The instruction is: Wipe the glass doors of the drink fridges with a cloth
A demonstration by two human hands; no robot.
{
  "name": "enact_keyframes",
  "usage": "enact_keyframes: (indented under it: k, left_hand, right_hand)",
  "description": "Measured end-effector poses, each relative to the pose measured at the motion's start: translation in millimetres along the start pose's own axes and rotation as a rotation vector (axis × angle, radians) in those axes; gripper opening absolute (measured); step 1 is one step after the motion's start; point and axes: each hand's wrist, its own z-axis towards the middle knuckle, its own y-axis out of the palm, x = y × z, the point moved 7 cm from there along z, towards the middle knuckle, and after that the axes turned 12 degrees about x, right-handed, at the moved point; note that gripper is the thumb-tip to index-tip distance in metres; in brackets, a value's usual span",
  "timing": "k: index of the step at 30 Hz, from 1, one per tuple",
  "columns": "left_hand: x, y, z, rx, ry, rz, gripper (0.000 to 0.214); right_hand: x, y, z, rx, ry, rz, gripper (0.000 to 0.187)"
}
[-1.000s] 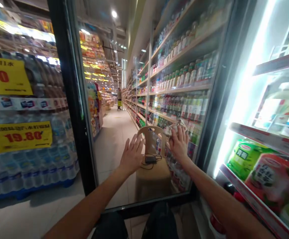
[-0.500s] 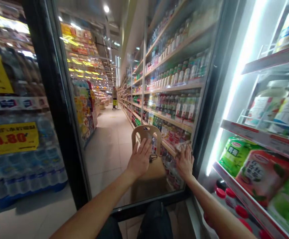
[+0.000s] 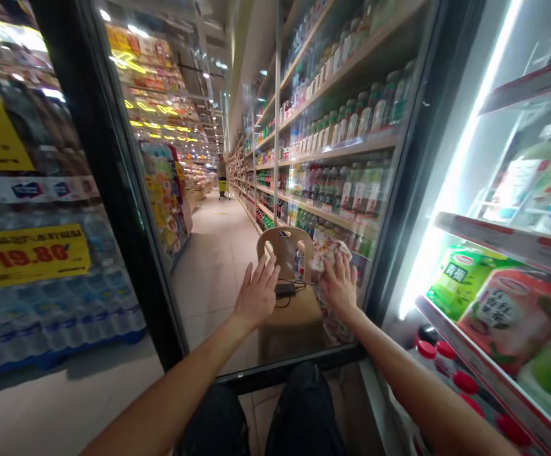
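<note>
An open glass fridge door point(image 3: 209, 190) stands in front of me, black-framed. My left hand point(image 3: 255, 293) lies flat on the glass with its fingers stretched out, holding nothing. My right hand point(image 3: 338, 285) presses a crumpled cloth point(image 3: 329, 253) against the glass, low and toward the door's right side. Through the pane I see a tan plastic chair point(image 3: 289, 278) with a small black device and cable point(image 3: 285, 289) on its seat.
The lit fridge interior on my right holds green and red drink cartons point(image 3: 494, 304) and red-capped bottles point(image 3: 446, 367). Stacked water packs with yellow price signs point(image 3: 28, 253) stand at left. A long aisle with bottle shelves point(image 3: 342, 158) runs ahead; a person point(image 3: 221, 176) stands far down it.
My right hand with the cloth slid down and right on the glass, then back up and left. The left hand stayed flat on the pane, shifting slightly.
</note>
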Motion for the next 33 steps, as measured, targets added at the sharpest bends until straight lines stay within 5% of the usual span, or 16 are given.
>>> enact_keyframes:
  k: [4, 9, 14, 20, 25, 31, 33]
  left_hand:
    - [-17.8, -5.2, -10.0, -0.002, -0.046, 0.033, 0.052]
    - [-39.6, -14.1, -24.6, -0.02, -0.103, 0.045, 0.053]
    - [-63.2, -24.6, -38.5, -0.012, -0.162, 0.065, 0.056]
    - [-87.7, -36.8, -55.9, 0.007, -0.223, 0.11, 0.053]
    - [-105.2, -48.4, -67.6, 0.047, -0.25, 0.15, 0.055]
    - [-112.7, -62.4, -82.2, 0.136, -0.221, 0.169, 0.059]
    - [-112.6, -69.9, -79.6, 0.195, -0.213, 0.137, 0.062]
  right_hand:
    - [-23.8, -7.4, 32.4, 0.076, 0.0, 0.011, 0.048]
    - [-95.1, -1.8, 20.3, -0.041, -0.503, 0.15, 0.046]
    - [-94.5, -12.1, 53.6, 0.109, -0.232, 0.102, 0.047]
    - [-149.4, -3.8, 23.8, 0.012, -0.614, 0.219, 0.042]
    - [-157.7, -8.4, 49.0, 0.091, -0.384, 0.233, 0.045]
    - [-207.1, -2.4, 9.2, 0.007, -0.761, 0.369, 0.041]
    - [-212.6, -1.0, 19.8, -0.003, -0.686, 0.366, 0.043]
